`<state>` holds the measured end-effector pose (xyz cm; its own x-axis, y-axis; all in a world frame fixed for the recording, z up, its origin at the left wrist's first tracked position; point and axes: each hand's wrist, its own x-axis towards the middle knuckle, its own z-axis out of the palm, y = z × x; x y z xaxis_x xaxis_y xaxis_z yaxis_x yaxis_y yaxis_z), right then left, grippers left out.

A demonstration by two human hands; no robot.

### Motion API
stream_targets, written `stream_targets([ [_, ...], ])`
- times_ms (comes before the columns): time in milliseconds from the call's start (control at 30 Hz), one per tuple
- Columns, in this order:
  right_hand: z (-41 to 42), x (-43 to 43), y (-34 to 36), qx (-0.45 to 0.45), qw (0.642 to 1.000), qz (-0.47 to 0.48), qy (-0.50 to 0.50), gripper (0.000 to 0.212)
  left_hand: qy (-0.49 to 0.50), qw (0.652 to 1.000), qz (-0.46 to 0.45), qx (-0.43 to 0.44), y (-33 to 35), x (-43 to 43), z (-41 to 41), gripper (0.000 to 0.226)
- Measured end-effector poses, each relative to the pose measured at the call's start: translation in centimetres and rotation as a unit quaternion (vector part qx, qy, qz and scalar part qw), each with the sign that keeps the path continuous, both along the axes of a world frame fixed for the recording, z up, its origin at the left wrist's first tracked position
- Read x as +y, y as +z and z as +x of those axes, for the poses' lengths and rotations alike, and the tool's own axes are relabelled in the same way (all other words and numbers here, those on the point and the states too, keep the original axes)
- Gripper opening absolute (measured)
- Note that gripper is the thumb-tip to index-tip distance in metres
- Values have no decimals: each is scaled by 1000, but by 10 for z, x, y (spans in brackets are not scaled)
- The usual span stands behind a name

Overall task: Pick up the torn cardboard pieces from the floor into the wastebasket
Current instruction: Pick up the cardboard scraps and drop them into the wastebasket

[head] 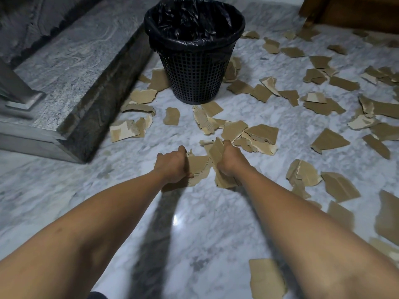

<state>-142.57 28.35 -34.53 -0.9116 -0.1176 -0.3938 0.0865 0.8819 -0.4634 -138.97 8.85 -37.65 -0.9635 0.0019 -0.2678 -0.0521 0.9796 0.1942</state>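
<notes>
Several torn brown cardboard pieces [261,134] lie scattered over the white marble floor [194,229]. A black mesh wastebasket [194,78] lined with a black plastic bag stands upright at the top centre. My left hand [172,166] grips a cardboard piece [199,167] just above the floor. Beside it, my right hand [232,160] grips a bunch of cardboard pieces [218,151]. Both hands are in front of the wastebasket, about an arm's length short of it.
A raised grey granite step [73,72] with a dark edge runs along the left. A metal post base [26,100] stands on it. Wooden furniture [354,11] fills the top right corner. Most scraps lie to the right and around the basket.
</notes>
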Motion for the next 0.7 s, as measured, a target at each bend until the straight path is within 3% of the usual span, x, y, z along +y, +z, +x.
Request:
stream_targets([
  [100, -5, 5, -4, -32, 998, 4, -55, 44, -5, 1000, 6, -3, 0, 1, -2, 61],
  [233, -32, 30, 13, -39, 994, -12, -101, 48, -32, 999, -9, 8, 1, 7, -10, 52],
  [367, -68, 61, 46, -2, 991, 126, -31, 45, -78, 997, -23, -2, 2, 18, -28, 55],
  [500, -87, 79, 46, -16, 968, 244, 59, 30, -138, 988, -64, 13, 1, 31, -53, 53],
  [700, -103, 94, 19, 37, 931, 329, 153, 25, -178, 980, -88, 0, -2, 45, -83, 60],
])
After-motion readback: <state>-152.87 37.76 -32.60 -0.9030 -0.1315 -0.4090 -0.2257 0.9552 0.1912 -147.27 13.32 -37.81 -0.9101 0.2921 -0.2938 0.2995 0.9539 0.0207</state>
